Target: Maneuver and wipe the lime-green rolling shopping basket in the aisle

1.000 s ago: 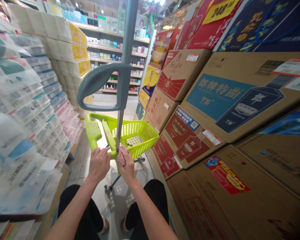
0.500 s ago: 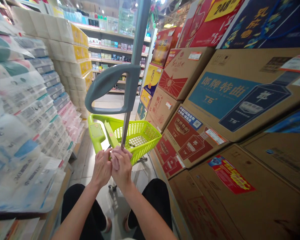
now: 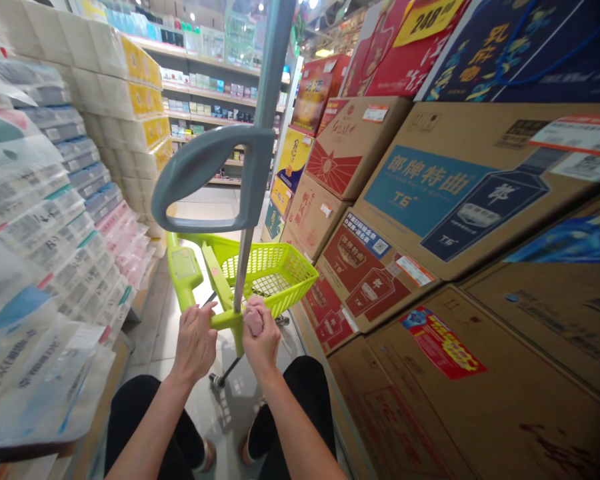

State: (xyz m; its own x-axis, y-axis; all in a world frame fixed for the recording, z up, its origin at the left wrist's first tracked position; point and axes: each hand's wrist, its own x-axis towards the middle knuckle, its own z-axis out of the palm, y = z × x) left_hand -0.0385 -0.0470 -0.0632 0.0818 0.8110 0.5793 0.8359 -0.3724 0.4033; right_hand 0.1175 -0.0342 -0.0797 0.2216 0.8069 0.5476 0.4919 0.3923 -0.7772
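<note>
A lime-green shopping cart (image 3: 300,275) with a lattice basket stands in front of my knees. From its near side rises a metal pole (image 3: 243,270) with a grey loop handle (image 3: 253,180). My left hand (image 3: 195,343) is curled over the near left corner of the green frame, covering part of it. My right hand (image 3: 261,343), just right of the pole's foot, is closed around a crumpled pink cloth (image 3: 254,317). Cloth and hand are close against the frame; whether they touch it I cannot tell.
Stacked cartons (image 3: 410,200) wall the right side. Wrapped paper packs (image 3: 50,220) and white rolls with yellow ends (image 3: 145,100) are piled on the left. Shelves of small goods (image 3: 210,90) stand behind the cart. Pale floor tiles (image 3: 150,343) show between the stacks.
My hands have come apart: the left has moved slightly left along the frame, the right, with the pink cloth, to the right of the pole. The view has shifted a little.
</note>
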